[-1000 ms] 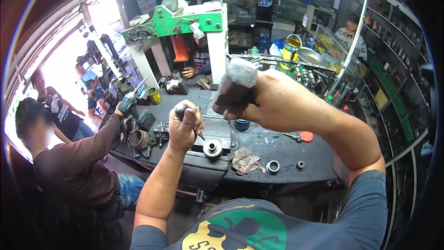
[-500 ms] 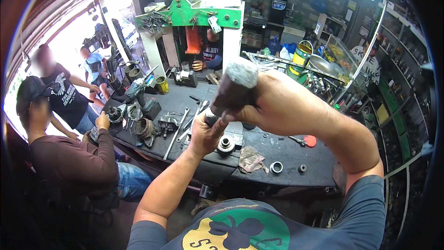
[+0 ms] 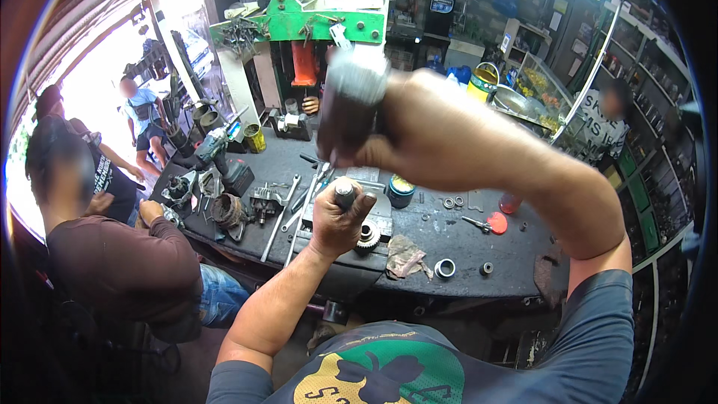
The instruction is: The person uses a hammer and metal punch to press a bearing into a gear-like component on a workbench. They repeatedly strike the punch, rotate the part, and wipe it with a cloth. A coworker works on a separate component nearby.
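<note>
My right hand (image 3: 419, 127) grips a heavy hammer (image 3: 345, 108), raised above my left hand and smeared by motion. Its handle is mostly hidden behind my fingers. Below it, my left hand (image 3: 334, 224) is wrapped round an upright metal rod, perhaps a punch (image 3: 345, 190); only its round top end shows above my fist. Just right of that hand a toothed metal gear (image 3: 368, 236) sits at the bench vise area, partly covered by my fingers. Whether the rod touches the gear is hidden.
On the dark workbench (image 3: 479, 284) lie a rag (image 3: 406, 257), a metal ring (image 3: 445, 268), a small bushing (image 3: 487, 268), a red lid (image 3: 497, 222) and long wrenches (image 3: 280, 218). A green press frame (image 3: 321, 26) stands behind. A co-worker (image 3: 123, 254) is at the left.
The hammer has risen away from the rod, up and slightly left, with my right hand. My left hand stays round the rod, whose top now shows.
</note>
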`<control>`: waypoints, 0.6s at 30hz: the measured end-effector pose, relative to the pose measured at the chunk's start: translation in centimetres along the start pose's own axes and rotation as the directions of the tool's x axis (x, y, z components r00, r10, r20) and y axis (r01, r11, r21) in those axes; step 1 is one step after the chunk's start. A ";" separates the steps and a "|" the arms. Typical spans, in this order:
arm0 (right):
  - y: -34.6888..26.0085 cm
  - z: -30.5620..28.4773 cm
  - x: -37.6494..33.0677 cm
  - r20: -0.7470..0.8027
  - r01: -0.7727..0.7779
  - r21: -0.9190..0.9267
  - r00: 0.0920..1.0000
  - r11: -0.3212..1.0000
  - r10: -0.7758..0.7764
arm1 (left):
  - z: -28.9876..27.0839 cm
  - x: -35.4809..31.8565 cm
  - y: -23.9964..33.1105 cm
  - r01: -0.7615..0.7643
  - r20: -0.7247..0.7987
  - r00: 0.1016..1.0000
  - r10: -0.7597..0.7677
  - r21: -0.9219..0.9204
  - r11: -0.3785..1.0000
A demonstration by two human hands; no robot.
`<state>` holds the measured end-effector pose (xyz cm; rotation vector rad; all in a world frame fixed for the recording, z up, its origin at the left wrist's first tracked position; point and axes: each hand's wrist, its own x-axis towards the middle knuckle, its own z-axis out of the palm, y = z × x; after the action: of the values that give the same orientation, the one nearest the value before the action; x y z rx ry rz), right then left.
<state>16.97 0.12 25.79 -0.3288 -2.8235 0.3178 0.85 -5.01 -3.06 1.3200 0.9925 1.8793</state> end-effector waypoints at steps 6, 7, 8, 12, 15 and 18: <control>1.1 1.2 1.2 0.002 -0.011 0.144 1.000 0.989 0.010 | 1.3 0.3 1.1 -0.078 -0.007 0.997 0.078 -0.031 0.996; 0.8 2.8 0.4 0.313 -0.210 -0.112 0.920 0.971 0.235 | 2.5 1.0 1.8 -0.061 0.033 0.997 0.068 -0.177 0.982; 2.9 5.2 -0.8 0.147 -0.064 0.053 0.988 0.997 0.056 | 2.1 1.0 1.4 -0.077 0.039 0.996 0.084 -0.146 0.986; 2.1 4.5 -0.3 0.224 -0.126 0.089 0.969 0.988 0.104 | 0.4 0.3 0.2 -0.046 0.025 0.999 0.047 -0.043 0.998; 2.4 4.1 -2.0 0.170 -0.134 0.188 0.980 0.973 0.102 | 0.7 -0.7 0.5 0.035 0.018 0.999 -0.034 -0.062 0.997; 2.7 3.8 -3.9 0.141 -0.199 0.120 0.973 0.973 0.182 | 2.0 -1.2 1.1 -0.013 0.024 1.000 0.015 -0.098 0.995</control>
<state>20.01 1.04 20.59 -0.5712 -2.8822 0.5859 3.07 -6.10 -2.28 1.2928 0.8689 1.8928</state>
